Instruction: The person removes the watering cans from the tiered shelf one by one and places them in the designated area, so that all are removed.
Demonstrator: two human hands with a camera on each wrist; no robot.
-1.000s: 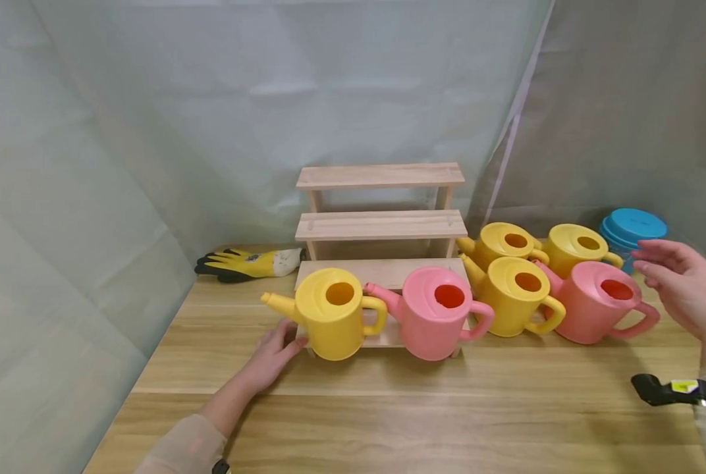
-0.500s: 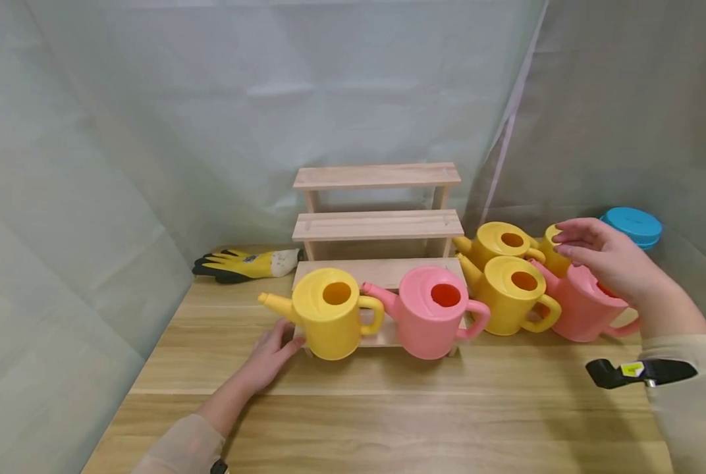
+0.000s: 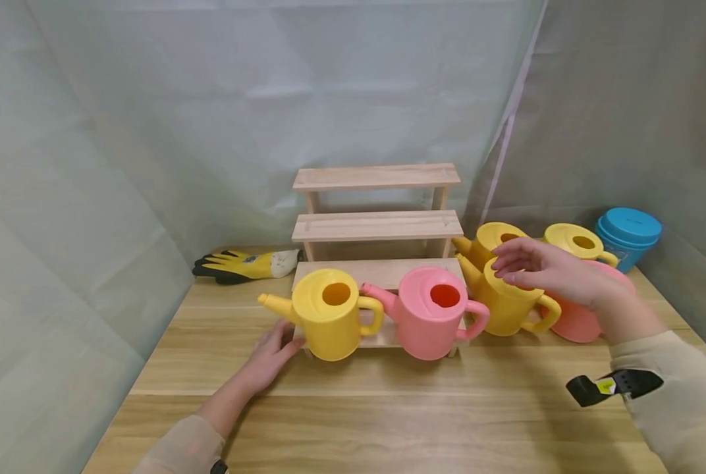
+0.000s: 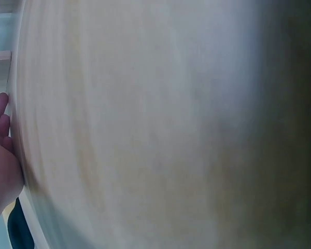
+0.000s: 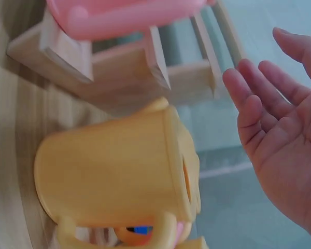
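My left hand (image 3: 266,355) rests on the table beside the lower left end of a wooden tiered shelf (image 3: 377,225). On the lowest tier stand a yellow watering can (image 3: 331,326) and a pink watering can (image 3: 429,322), both with spouts to the left. Loosely bent and holding nothing, my right hand (image 3: 545,268) hovers over a front yellow watering can (image 3: 503,313) right of the shelf. In the right wrist view its palm and fingers (image 5: 280,98) are apart from that can. Only fingers and part of the palm (image 4: 2,166) show in the left wrist view.
Behind my right hand stand two more yellow watering cans (image 3: 575,238) and a pink watering can (image 3: 575,322), partly covered by the arm. A blue lidded tub (image 3: 628,234) is at the back right. Yellow and black work gloves (image 3: 246,264) lie left of the shelf.
My right hand has moved left from beside the blue tub, over the pink can, to above the front yellow can. My left hand has stayed in place.
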